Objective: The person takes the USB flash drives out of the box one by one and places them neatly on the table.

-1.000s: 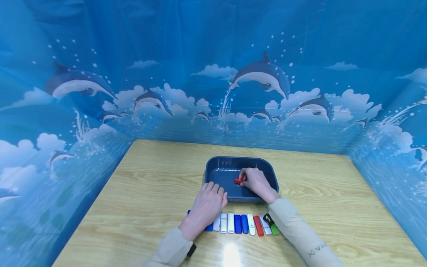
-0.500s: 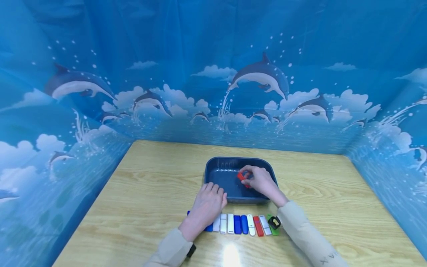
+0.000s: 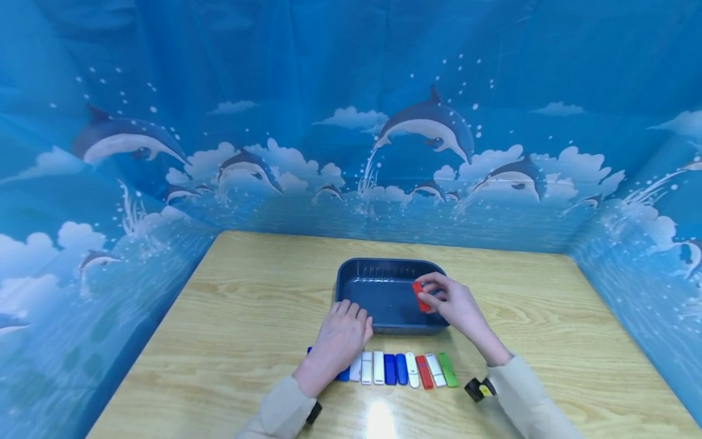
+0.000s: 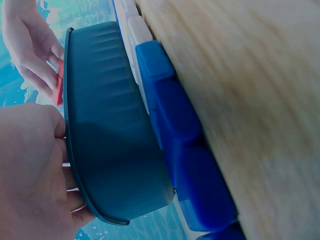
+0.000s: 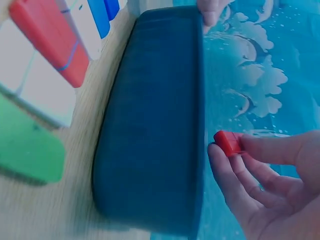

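Observation:
In the head view my right hand (image 3: 456,305) pinches a red USB flash drive (image 3: 419,297) above the right side of a dark blue tray (image 3: 408,330). The right wrist view shows this red flash drive (image 5: 229,143) between thumb and fingertips, just past the tray's rim. At the tray's near left corner, my left hand (image 3: 339,334) rests with its fingers hooked over the rim; the left wrist view has the tray wall (image 4: 107,125) hiding those fingertips. The visible tray floor looks bare.
A row of flash drives lies in front of the tray, among them a green one (image 3: 448,369), a red one (image 3: 424,372) and several blue and white ones. My left forearm covers part of the row's left end. A dolphin-printed curtain (image 3: 351,152) encloses the wooden table (image 3: 258,292).
My right hand has lifted the red flash drive from the tray floor and moved right with it, turning it more upright. The sleeve has uncovered the green flash drive. My left hand stays put.

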Motion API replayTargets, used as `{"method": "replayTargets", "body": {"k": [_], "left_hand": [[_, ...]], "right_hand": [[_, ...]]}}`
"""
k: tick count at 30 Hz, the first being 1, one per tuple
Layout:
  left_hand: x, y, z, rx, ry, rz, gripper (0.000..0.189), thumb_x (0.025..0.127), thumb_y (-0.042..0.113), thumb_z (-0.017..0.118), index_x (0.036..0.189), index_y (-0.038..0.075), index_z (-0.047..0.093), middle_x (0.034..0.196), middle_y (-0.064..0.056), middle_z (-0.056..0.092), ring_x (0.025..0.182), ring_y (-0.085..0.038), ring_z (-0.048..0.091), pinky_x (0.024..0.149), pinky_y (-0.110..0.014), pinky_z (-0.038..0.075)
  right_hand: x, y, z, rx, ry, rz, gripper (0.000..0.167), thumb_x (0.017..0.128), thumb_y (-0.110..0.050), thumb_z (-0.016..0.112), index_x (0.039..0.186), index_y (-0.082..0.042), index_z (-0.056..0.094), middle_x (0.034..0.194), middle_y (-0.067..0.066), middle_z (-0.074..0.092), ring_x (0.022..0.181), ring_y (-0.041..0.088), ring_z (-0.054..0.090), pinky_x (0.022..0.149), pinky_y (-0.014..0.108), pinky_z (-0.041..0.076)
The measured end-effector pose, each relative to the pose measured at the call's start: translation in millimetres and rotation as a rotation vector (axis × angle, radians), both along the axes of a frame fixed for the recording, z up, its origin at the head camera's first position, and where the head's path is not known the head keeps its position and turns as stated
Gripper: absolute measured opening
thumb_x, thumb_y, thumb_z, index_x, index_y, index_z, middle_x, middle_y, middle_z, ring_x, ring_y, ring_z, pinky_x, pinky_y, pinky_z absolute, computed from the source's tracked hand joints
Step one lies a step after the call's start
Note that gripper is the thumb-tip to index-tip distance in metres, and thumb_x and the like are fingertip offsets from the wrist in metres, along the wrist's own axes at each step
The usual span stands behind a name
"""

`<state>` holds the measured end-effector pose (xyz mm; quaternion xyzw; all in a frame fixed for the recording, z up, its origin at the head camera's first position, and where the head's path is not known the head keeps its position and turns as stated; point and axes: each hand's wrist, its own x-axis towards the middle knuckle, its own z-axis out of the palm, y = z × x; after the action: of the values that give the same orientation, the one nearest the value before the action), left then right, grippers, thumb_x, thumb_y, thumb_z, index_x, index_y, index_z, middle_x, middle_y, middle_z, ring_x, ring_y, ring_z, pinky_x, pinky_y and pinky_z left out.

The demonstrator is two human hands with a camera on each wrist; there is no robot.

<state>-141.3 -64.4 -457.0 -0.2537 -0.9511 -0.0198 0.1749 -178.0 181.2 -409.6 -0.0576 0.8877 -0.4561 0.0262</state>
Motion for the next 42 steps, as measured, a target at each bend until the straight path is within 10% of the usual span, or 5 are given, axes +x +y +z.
{"method": "replayTargets", "body": {"k": [18,29,42], "left_hand": [[-0.2,-0.7,0.5,0.006,0.003,-0.003,0.031,0.105,0.032,0.049,0.098,0.01,0.07,0.091,-0.002,0.068,0.094,-0.02,0.061,0.096,-0.037,0.05],[0.1,-0.6,1.0,0.005,-0.01,-0.001,0.031,0.105,0.032,0.049,0.102,0.009,0.071,0.094,-0.003,0.069,0.098,-0.021,0.062,0.099,-0.038,0.049],[-0.3,-0.5,-1.1,0.013,0.012,-0.009,0.031,0.105,0.032,0.05,0.098,0.01,0.07,0.091,-0.002,0.068,0.095,-0.021,0.061,0.096,-0.038,0.05]], "right_hand": [[65.6,53.7,-9.3,0.018,-0.006,-0.077,0.029,0.096,-0.007,0.068,0.123,-0.002,0.059,0.104,0.013,0.067,0.079,0.016,0.069,0.066,0.031,0.057],[76.3,60.1,-43.5,0.025,-0.098,0.013,0.028,0.087,0.004,0.07,0.114,0.002,0.062,0.094,0.01,0.062,0.069,0.014,0.066,0.057,0.028,0.059],[79.6,57.0,-45.6,0.231,-0.128,-0.03,0.028,0.081,-0.007,0.081,0.106,-0.007,0.069,0.087,0.0,0.064,0.065,0.01,0.059,0.057,0.025,0.048]]}}
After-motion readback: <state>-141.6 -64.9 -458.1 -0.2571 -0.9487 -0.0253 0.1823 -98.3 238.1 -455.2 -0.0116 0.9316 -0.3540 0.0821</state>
